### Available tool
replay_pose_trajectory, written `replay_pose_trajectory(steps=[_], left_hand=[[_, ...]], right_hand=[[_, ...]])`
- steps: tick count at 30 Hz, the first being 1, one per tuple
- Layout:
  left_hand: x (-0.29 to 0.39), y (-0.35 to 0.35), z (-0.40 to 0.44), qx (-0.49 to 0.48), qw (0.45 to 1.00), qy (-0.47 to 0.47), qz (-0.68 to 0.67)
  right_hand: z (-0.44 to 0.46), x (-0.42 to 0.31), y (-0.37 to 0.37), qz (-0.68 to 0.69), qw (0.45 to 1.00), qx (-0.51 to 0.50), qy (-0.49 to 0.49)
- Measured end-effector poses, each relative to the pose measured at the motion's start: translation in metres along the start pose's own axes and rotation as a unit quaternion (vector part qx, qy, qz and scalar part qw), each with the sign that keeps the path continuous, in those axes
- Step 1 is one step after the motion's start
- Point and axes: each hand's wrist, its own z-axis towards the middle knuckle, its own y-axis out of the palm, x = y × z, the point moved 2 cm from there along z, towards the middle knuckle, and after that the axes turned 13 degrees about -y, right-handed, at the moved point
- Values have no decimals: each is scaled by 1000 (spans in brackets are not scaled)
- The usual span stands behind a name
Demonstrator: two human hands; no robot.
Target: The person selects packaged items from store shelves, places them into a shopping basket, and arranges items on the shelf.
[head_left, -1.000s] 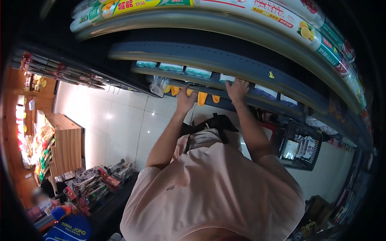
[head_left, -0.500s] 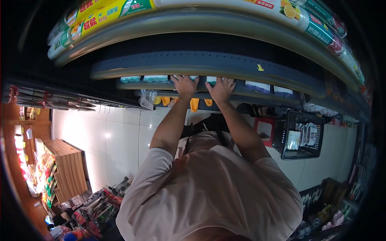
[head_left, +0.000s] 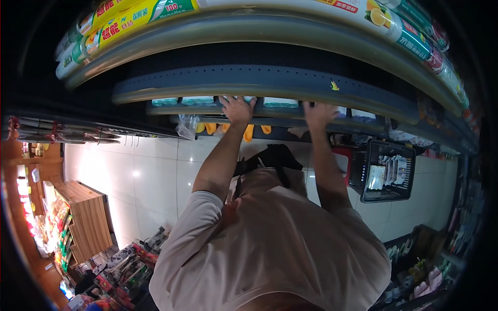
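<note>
My left hand [head_left: 237, 110] rests with fingers spread on the white-and-teal packs [head_left: 198, 100] lined along a low shelf. The tips of its fingers pass under the edge of the shelf above. My right hand [head_left: 320, 113] is farther right at the same shelf, smeared by motion, with its fingers apart and nothing visible in it. Between the hands lies another white-and-teal pack [head_left: 280, 102]. White-and-purple packs [head_left: 362, 114] sit just right of my right hand.
An empty-looking perforated shelf [head_left: 249, 75] juts out above the packs. Rolls of food bags [head_left: 140, 23] fill the top shelf. Yellow-orange items [head_left: 249, 132] hang below. A black basket [head_left: 386, 197] with packets stands on the tiled floor at right; a wooden display unit [head_left: 88, 217] stands left.
My right hand has shifted right along the low shelf, uncovering the white-and-teal pack it was touching. My left hand stays on its packs.
</note>
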Motion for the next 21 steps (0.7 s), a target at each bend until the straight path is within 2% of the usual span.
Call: replay_pose_trajectory(steps=[2,5,10,13,16,19,21], left_hand=[[2,-2,0,-6,1000,-3,-6],[3,-3,-1,-24,1000,-9,-10],[10,-4,-1,-54,998,-30,-20],[12,-3,-7,37,999,-15,5],[29,-13,-13,14,999,27,-17],[65,-19,-20,-158,972,149,-88],[87,-4,-20,-209,962,154,-84]], right_hand=[[7,32,-11,-1,998,-1,58],[8,50,-5,35,997,-33,53],[11,47,11,62,998,-27,19],[12,41,11,69,997,-28,14],[12,42,9,91,995,-34,13],[12,62,0,97,995,-4,13],[16,89,-10,79,996,6,28]])
